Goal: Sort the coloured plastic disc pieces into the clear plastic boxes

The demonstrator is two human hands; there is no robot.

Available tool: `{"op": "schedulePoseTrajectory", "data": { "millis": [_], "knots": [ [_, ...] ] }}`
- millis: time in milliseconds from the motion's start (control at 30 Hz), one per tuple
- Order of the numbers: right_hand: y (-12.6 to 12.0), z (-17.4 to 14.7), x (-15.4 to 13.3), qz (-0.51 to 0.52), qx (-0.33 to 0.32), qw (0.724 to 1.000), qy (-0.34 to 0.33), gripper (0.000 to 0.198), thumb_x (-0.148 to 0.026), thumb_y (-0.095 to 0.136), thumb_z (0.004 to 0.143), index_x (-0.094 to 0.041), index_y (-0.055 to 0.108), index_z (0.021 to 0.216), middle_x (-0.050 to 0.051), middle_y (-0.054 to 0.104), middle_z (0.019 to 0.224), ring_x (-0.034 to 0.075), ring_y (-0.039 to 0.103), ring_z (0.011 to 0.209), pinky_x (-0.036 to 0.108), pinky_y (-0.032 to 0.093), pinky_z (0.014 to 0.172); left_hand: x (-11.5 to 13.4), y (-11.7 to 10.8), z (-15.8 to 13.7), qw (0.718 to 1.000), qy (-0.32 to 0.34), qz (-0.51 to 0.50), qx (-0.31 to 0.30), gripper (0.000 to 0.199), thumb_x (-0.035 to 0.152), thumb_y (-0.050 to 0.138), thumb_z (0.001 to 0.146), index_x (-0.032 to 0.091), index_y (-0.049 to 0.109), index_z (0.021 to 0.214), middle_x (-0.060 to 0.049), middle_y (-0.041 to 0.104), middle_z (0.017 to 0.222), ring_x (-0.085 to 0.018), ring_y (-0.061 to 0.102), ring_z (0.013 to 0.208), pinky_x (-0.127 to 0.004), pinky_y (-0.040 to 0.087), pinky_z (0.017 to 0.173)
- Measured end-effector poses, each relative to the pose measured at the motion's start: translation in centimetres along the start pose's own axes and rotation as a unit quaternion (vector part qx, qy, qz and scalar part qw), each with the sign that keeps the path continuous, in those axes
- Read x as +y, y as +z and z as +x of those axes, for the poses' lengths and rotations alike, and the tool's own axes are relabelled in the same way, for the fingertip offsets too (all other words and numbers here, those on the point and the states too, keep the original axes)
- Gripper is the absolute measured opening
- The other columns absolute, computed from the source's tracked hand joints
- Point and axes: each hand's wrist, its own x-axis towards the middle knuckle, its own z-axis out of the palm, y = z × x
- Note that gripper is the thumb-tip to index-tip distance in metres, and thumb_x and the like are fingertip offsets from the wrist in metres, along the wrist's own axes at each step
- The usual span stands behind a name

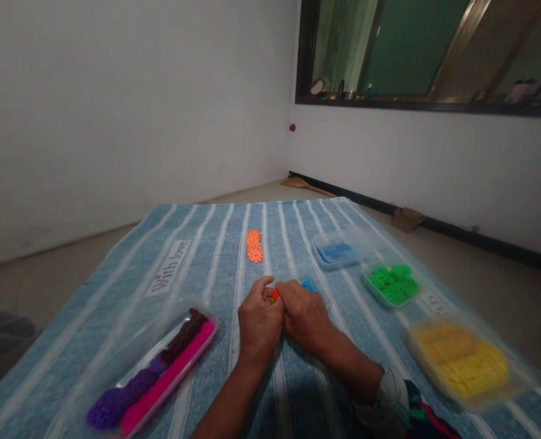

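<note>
My left hand (260,320) and my right hand (304,311) meet over the middle of the table, with fingers closed together. Between their fingertips shows a small orange-red piece (276,295), with a bit of green beside it. My fingers cover most of it, so its full shape is hidden. Something bright blue (309,285) lies just beyond my right hand, partly covered by it. Farther up the cloth rests a row of orange notched plastic discs (254,246), overlapping one another.
A striped blue cloth (211,274) covers the table. At left, a clear box (197,353) holds brown, purple and pink pieces. Along the right stand clear boxes of blue pieces (337,252), green pieces (393,285) and yellow pieces (474,369). Walls rise behind.
</note>
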Motion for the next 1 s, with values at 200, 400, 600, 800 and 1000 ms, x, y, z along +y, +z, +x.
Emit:
{"op": "schedulePoseTrajectory", "data": {
  "millis": [200,400,600,800,1000],
  "knots": [
    [0.1,0.1,1.1,0.018,-0.015,1.0,-0.017,0.02,-0.012,0.047,0.084,-0.017,0.058,0.1,0.006,0.061,0.09,0.018,0.056,0.077,0.027,0.039,0.064,0.3,0.1,0.0,0.999,-0.002,-0.031,-0.023,0.037,0.032,0.06,0.068,0.016,0.065,0.1,-0.001,0.067,0.071,-0.016,0.063,0.061,-0.024,0.048,0.054],
    [0.3,0.3,2.7,0.067,-0.018,0.996,-0.052,0.033,-0.008,0.05,0.077,-0.017,0.059,0.108,0.006,0.06,0.093,0.018,0.056,0.082,0.027,0.042,0.069,1.1,-1.1,0.8,0.979,-0.071,-0.135,-0.136,0.031,0.026,0.065,0.061,0.015,0.063,0.09,0.001,0.068,0.065,-0.013,0.062,0.055,-0.022,0.046,0.051],
    [-0.3,0.4,3.4,0.145,0.001,0.986,-0.079,0.028,-0.009,0.051,0.078,-0.017,0.062,0.102,0.004,0.06,0.086,0.016,0.054,0.078,0.027,0.041,0.07,1.7,-2.5,1.0,0.95,-0.125,-0.18,-0.22,0.039,0.024,0.069,0.06,0.013,0.06,0.096,0.0,0.069,0.067,-0.007,0.052,0.04,-0.019,0.038,0.042],
    [-0.6,0.5,3.4,0.176,0.002,0.981,-0.082,0.023,-0.008,0.053,0.076,-0.015,0.064,0.095,0.002,0.058,0.078,0.014,0.053,0.073,0.026,0.039,0.068,1.5,-2.3,1.0,0.955,-0.106,-0.163,-0.223,0.035,0.025,0.068,0.061,0.013,0.06,0.093,0.003,0.064,0.059,-0.008,0.052,0.041,-0.019,0.039,0.043],
    [-0.3,0.3,3.3,0.111,-0.059,0.99,-0.065,0.026,-0.008,0.052,0.078,-0.017,0.061,0.1,0.004,0.061,0.088,0.016,0.055,0.081,0.026,0.039,0.07,1.3,-1.2,0.6,0.976,-0.06,-0.117,-0.173,0.033,0.023,0.064,0.06,0.014,0.063,0.092,0.005,0.061,0.055,-0.011,0.056,0.046,-0.021,0.041,0.045]
  ]
}}
